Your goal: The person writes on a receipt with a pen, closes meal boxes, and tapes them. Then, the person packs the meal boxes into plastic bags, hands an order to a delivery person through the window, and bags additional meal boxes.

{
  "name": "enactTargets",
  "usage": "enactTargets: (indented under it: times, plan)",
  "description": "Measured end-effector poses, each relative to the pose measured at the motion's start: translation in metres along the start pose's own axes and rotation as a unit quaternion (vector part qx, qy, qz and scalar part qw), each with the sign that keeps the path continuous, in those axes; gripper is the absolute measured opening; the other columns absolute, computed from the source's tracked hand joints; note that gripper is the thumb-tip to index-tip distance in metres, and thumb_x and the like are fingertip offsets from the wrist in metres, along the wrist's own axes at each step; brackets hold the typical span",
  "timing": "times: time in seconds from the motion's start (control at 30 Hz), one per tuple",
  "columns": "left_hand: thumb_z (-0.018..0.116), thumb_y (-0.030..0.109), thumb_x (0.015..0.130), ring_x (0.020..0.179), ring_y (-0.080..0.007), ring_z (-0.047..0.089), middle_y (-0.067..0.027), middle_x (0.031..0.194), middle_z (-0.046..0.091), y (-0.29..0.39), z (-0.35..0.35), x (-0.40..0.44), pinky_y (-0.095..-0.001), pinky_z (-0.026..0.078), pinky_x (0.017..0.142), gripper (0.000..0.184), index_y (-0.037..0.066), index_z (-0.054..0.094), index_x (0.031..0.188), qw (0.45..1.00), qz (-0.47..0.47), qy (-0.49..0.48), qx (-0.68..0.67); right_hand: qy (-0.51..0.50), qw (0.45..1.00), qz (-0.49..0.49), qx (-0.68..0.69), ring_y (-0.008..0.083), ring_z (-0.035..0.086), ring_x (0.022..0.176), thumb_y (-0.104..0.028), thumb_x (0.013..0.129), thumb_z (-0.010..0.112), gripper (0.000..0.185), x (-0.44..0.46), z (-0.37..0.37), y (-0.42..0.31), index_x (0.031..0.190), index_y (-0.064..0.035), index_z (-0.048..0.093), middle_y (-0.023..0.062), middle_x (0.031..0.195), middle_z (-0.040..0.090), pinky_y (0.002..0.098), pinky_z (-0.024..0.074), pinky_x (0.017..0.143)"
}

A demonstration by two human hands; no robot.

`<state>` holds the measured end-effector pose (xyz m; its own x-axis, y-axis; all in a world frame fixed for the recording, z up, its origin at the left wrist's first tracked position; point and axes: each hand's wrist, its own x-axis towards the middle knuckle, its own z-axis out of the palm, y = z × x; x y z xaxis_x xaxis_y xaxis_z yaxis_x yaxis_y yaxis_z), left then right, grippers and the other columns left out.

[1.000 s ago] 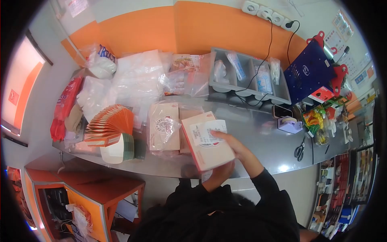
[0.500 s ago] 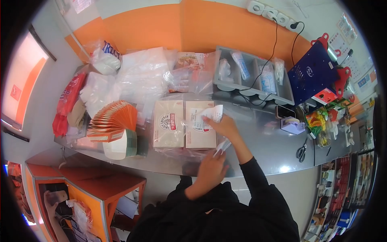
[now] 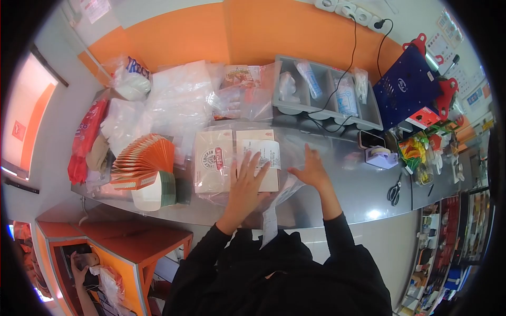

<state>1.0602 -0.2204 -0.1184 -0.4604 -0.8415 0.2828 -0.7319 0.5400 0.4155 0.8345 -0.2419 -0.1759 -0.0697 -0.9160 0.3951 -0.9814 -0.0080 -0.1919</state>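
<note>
Two cardboard food boxes stand side by side on the counter, a left box (image 3: 213,179) with a printed chicken logo and a right box (image 3: 269,181). Clear plastic (image 3: 295,139) lies around and under them. A printed receipt (image 3: 269,149) rests on top of the right box. My left hand (image 3: 245,184) lies with fingers spread on that box, beside the receipt. Over the plastic to the right is my right hand (image 3: 312,171), its thumb and fingers apart, holding nothing visible. A printed paper strip (image 3: 270,224) hangs at the counter's front edge below my left hand.
Stacked paper trays (image 3: 153,190) and fanned orange sleeves (image 3: 142,158) stand left. Plastic bags (image 3: 179,95) lie behind. A grey divided bin (image 3: 329,95), tape dispenser (image 3: 381,157), phone (image 3: 371,140) and scissors (image 3: 394,194) are right. Another person's hand (image 3: 79,276) shows lower left.
My right hand has left the receipt and moved right and slightly down. My left hand has let go of the paper strip and moved up-left onto the right box. The strip now hangs lower.
</note>
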Motion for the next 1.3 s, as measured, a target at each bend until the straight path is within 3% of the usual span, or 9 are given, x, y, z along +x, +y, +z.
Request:
enactTargets:
  times: [0.1,0.33,0.43,0.53,0.67,0.9,1.0,1.1,1.3]
  plan:
    - [0.081,0.037,0.057,0.134,-0.0351,0.024,-0.0165,0.136,0.035,-0.006,-0.008,-0.001,-0.0553,0.013,0.108,0.082,0.010,0.050,0.128,0.999,-0.030,-0.010,0.006,-0.374,0.784,0.199,0.453,0.0338,0.063,0.087,-0.035,0.071,0.077,0.065,0.019,-0.027,0.023,0.118,0.0024,0.054,0.0186,0.095,0.065,0.0382,0.0496,0.074]
    - [0.079,0.030,0.069,0.126,-0.0401,0.032,-0.0249,0.130,0.039,-0.030,-0.024,-0.013,-0.0488,0.024,0.103,0.068,0.003,0.050,0.124,0.886,-0.267,0.378,0.001,-0.372,0.875,0.137,0.276,0.0305,0.062,0.083,-0.034,0.070,0.075,0.053,-0.011,-0.073,0.018,0.105,0.0028,0.060,0.0182,0.091,0.064,0.0358,0.0474,0.073]
    - [0.069,0.010,0.074,0.112,-0.0347,0.046,-0.0209,0.116,0.049,-0.073,-0.037,-0.037,-0.0437,0.037,0.094,0.053,0.001,0.048,0.122,0.877,-0.402,0.174,-0.199,-0.339,0.875,0.138,0.317,0.0312,0.061,0.085,-0.030,0.072,0.072,0.045,-0.013,-0.088,0.012,0.101,0.0026,0.059,0.0171,0.091,0.063,0.0364,0.0466,0.075]
    - [0.058,-0.003,0.071,0.104,-0.0354,0.050,-0.0200,0.107,0.053,-0.080,-0.076,-0.050,-0.0425,0.038,0.090,0.045,0.000,0.050,0.115,0.948,-0.298,0.039,-0.101,-0.290,0.893,0.128,0.321,0.0300,0.058,0.091,-0.023,0.075,0.070,0.043,-0.015,-0.090,0.013,0.107,0.0022,0.054,0.0168,0.099,0.060,0.0360,0.0456,0.080]
    - [0.054,-0.004,0.072,0.103,-0.0393,0.048,-0.0208,0.104,0.049,-0.036,-0.090,-0.042,-0.0441,0.037,0.089,0.041,0.000,0.052,0.113,0.985,-0.159,0.054,0.035,-0.290,0.866,0.067,0.401,0.0252,0.053,0.096,-0.017,0.078,0.067,0.048,-0.026,-0.082,0.013,0.117,0.0008,0.045,0.0152,0.109,0.054,0.0338,0.0439,0.082]
    - [0.054,-0.001,0.080,0.108,-0.0374,0.047,-0.0214,0.113,0.043,0.002,-0.050,-0.033,-0.0411,0.036,0.096,0.048,-0.005,0.042,0.126,0.959,-0.236,0.155,-0.027,-0.262,0.777,0.233,0.523,0.0188,0.053,0.091,-0.020,0.086,0.062,0.031,-0.038,-0.067,0.030,0.108,-0.0004,0.052,0.0124,0.107,0.055,0.0309,0.0450,0.075]
    - [0.058,0.000,0.080,0.106,-0.0358,0.050,-0.0217,0.119,0.044,-0.017,-0.044,-0.036,-0.0411,0.035,0.097,0.049,-0.005,0.042,0.126,0.986,-0.065,0.129,0.081,-0.242,0.769,0.242,0.541,0.0188,0.054,0.085,-0.025,0.089,0.061,0.030,-0.049,-0.061,0.038,0.105,-0.0007,0.055,0.0110,0.104,0.055,0.0301,0.0456,0.071]
    - [0.067,0.006,0.077,0.104,-0.0370,0.050,-0.0232,0.124,0.043,-0.042,-0.007,-0.040,-0.0427,0.036,0.095,0.053,-0.006,0.042,0.122,0.972,-0.199,0.030,-0.126,-0.159,0.804,0.183,0.543,0.0204,0.056,0.081,-0.026,0.088,0.062,0.032,-0.064,-0.041,0.042,0.108,-0.0011,0.054,0.0103,0.101,0.055,0.0300,0.0461,0.071]
    - [0.082,0.026,0.063,0.104,-0.0402,0.045,-0.0230,0.110,0.044,-0.005,0.034,-0.017,-0.0447,0.037,0.088,0.073,-0.010,0.040,0.112,0.990,-0.056,-0.041,0.126,-0.197,0.750,0.236,0.586,0.0245,0.057,0.088,-0.023,0.088,0.060,0.029,-0.063,-0.046,0.053,0.105,-0.0001,0.056,0.0139,0.104,0.054,0.0317,0.0461,0.076]
